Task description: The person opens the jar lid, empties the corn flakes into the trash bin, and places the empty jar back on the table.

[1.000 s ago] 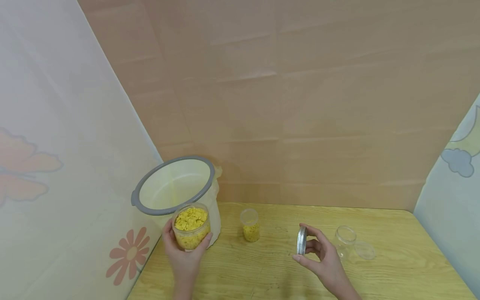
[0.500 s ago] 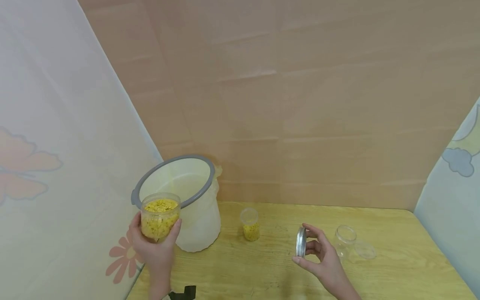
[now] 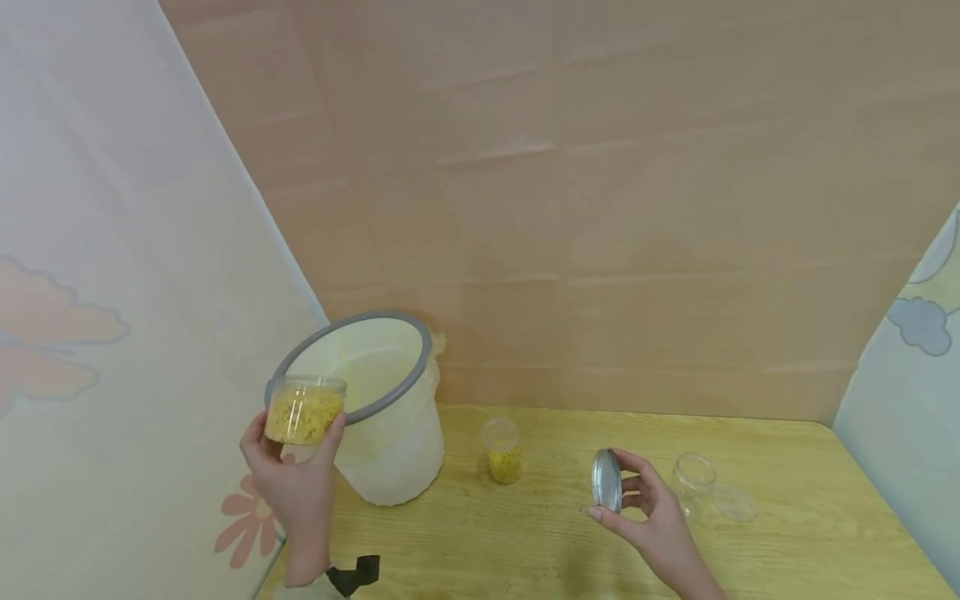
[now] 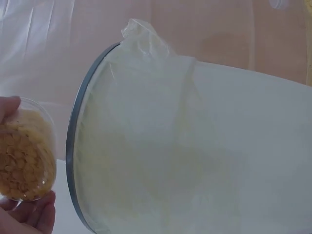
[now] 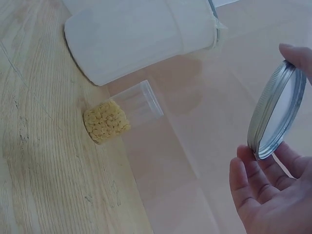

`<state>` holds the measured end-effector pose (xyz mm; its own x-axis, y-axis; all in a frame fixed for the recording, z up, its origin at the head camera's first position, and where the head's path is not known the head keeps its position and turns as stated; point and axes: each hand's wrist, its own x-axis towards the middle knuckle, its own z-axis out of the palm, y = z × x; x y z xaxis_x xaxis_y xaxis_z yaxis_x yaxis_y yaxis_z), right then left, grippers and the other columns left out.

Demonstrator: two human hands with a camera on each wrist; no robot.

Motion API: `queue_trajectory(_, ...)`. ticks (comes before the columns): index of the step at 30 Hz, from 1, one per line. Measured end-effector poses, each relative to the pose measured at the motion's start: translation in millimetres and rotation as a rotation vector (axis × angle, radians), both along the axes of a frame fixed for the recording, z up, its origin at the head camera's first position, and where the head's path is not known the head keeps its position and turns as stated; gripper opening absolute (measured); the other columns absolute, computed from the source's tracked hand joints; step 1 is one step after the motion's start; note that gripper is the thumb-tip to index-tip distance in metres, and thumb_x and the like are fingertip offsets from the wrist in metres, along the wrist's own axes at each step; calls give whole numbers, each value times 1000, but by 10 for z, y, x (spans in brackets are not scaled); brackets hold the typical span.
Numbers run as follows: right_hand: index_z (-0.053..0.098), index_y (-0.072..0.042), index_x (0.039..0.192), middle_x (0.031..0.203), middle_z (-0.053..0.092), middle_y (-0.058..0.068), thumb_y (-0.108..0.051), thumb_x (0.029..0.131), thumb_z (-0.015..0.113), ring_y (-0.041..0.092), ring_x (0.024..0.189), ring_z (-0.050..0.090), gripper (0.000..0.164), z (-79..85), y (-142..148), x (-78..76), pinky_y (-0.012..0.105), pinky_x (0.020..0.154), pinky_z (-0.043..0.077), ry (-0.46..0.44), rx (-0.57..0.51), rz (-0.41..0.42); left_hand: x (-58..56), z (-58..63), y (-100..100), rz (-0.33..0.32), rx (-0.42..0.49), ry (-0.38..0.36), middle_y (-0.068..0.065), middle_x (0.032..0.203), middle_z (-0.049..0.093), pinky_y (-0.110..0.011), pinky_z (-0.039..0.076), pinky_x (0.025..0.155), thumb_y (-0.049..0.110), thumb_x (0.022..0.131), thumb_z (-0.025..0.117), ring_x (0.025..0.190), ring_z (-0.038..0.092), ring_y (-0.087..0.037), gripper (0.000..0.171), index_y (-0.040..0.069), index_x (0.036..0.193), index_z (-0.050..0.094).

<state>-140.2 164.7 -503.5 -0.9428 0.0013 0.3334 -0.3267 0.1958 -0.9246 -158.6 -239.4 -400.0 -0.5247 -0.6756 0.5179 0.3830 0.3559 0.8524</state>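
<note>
My left hand [image 3: 294,492] grips a wide clear jar [image 3: 306,410] full of yellow flakes, raised by the near left rim of a white bin [image 3: 397,454] with a grey rim. The jar leans toward the bin's mouth, and its flakes [image 4: 22,161] also show in the left wrist view. In my right hand [image 3: 654,517] a silver screw lid [image 3: 607,481] is pinched on edge between thumb and fingers, above the table. Between the hands stands a narrower clear jar [image 3: 502,450], partly filled with flakes; the right wrist view shows those flakes [image 5: 105,122] at its bottom.
At the right of the wooden table [image 3: 540,533] stand a clear jar [image 3: 693,483] and a clear round lid [image 3: 735,502] lying flat. A thin plastic liner [image 4: 146,39] hangs over the bin's rim. Fabric walls close in the back and both sides.
My left hand has carried the jar leftward and up to the bin's rim, tipping it. The silver lid has turned slightly, showing more of its inner face; my right hand stays nearly in place.
</note>
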Motion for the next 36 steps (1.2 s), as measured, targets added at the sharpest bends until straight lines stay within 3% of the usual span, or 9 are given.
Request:
queue_trajectory(6,51,-5,142,133,52,14,-4,80,86,16,96,58,71,-11,-8,8,26,78,53,-38,-5,3,-62,37,-44,63,-86,17,-1,125,58,-32,34,93,8,69,95,110,49,-13,88,3,143,48)
queue_trajectory(10,51,-4,142,134,52,15,-4,81,85,16,97,57,70,-12,-14,16,26,79,53,-47,0,2,-21,169,29,84,-139,28,-6,126,60,-26,35,93,4,70,93,110,50,-12,85,-3,142,49)
queue_trajectory(13,50,-4,143,135,52,15,-4,82,84,17,97,57,69,-9,-15,23,27,79,52,-52,0,3,-42,179,-7,94,-175,18,-5,129,60,-24,36,94,7,71,93,111,51,-11,85,1,144,50)
queue_trajectory(16,50,-4,143,136,52,15,-5,83,84,17,97,57,69,-15,-13,28,27,79,52,-53,0,8,-117,97,-118,97,-196,1,-1,131,60,-24,37,94,13,71,94,110,50,-10,87,8,146,50)
queue_trajectory(25,50,-3,144,137,52,16,-4,84,82,17,98,56,68,-37,-12,31,27,79,52,-51,-2,16,-137,147,-136,68,-163,2,-3,128,60,-25,37,95,16,72,94,114,52,-12,84,6,141,46)
queue_trajectory(36,51,-3,144,137,52,16,-5,85,82,17,98,56,67,-35,-15,43,27,79,52,-48,7,11,-165,137,-185,107,-198,14,-2,131,60,-25,38,95,18,75,92,112,53,-14,79,4,141,50)
